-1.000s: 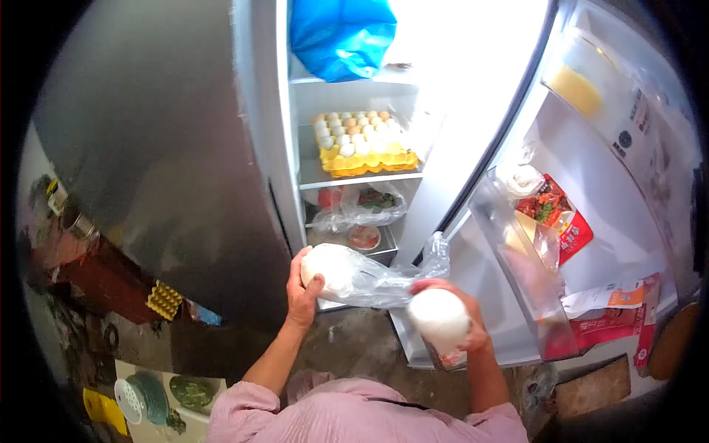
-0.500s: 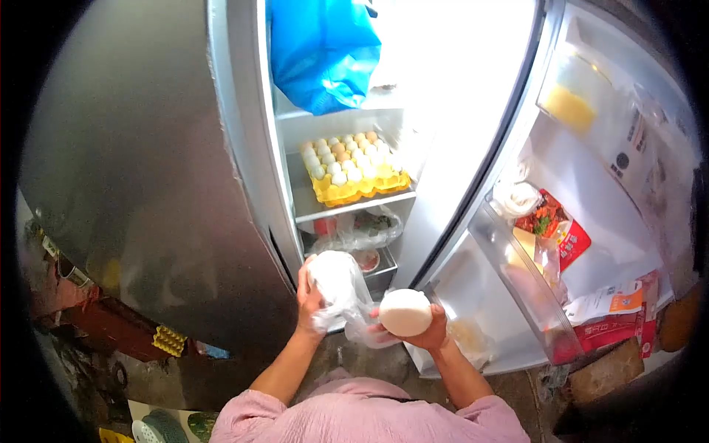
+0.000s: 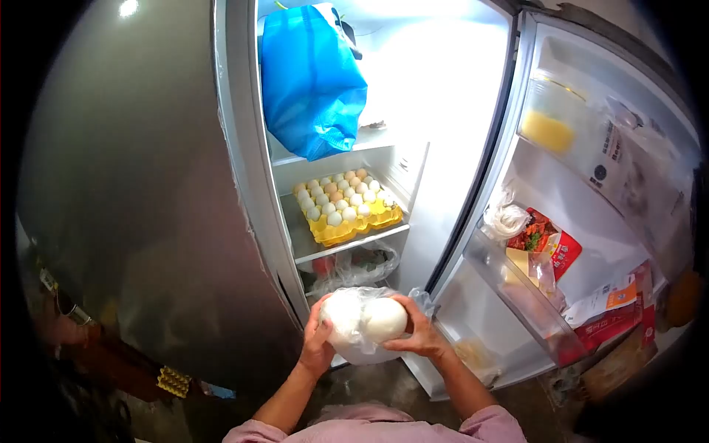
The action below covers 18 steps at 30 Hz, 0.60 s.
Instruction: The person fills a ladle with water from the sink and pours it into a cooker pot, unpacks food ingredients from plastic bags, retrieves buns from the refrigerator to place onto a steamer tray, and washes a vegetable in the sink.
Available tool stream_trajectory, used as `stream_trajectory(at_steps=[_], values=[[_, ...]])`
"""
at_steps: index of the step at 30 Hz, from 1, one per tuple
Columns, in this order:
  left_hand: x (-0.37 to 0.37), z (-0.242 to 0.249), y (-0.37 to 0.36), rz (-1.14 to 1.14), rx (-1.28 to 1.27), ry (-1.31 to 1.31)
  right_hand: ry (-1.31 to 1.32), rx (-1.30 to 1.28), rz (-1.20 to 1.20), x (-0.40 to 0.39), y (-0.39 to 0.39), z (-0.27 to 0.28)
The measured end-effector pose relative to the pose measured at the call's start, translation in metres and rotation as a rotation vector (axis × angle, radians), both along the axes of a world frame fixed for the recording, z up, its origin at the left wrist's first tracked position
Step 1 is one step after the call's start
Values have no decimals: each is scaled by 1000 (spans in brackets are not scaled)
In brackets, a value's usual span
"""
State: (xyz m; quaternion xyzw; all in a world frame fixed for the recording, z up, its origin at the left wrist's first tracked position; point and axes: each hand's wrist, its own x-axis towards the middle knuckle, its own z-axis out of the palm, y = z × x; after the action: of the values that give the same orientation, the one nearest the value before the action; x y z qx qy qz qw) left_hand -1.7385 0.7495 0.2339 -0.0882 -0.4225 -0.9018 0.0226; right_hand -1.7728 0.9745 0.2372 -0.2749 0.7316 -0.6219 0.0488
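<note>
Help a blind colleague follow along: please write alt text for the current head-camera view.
The left hand holds a rounded white item in clear plastic beside a second white item in the right hand, before an open fridge. Inside, a blue bag sits above eggs in a yellow tray.

Looks forward and steeply down from the wearer's head into an open refrigerator (image 3: 447,188), near the left hand (image 3: 317,344) and right hand (image 3: 421,337), reaching past the front edge of a shelf (image 3: 353,244) and rightward across the open door (image 3: 543,173).
</note>
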Motion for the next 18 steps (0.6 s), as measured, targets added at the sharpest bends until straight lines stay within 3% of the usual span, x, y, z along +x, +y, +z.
stream_trajectory(at_steps=[2,5,6,9,10,13,15,16,18], values=[[-3,-3,5,7,29,-13,121,212,-9,-2,1,1],[-7,-9,9,-18,1,48,-45,219,-37,-12,7,1],[-11,-15,9,-43,-8,68,-322,151,-97,-9,6,16],[-20,-14,22,35,-148,114,-347,276,-222,-10,3,36],[-22,-4,30,102,-255,113,131,359,-206,-17,5,18],[-29,5,40,109,-539,195,412,345,-303,-19,-2,12],[-39,-2,40,99,-791,317,389,320,-323,-23,1,9],[-39,2,42,72,-784,319,351,320,-338,-24,4,3],[-39,20,43,-22,-452,178,324,280,-331,-23,4,5]])
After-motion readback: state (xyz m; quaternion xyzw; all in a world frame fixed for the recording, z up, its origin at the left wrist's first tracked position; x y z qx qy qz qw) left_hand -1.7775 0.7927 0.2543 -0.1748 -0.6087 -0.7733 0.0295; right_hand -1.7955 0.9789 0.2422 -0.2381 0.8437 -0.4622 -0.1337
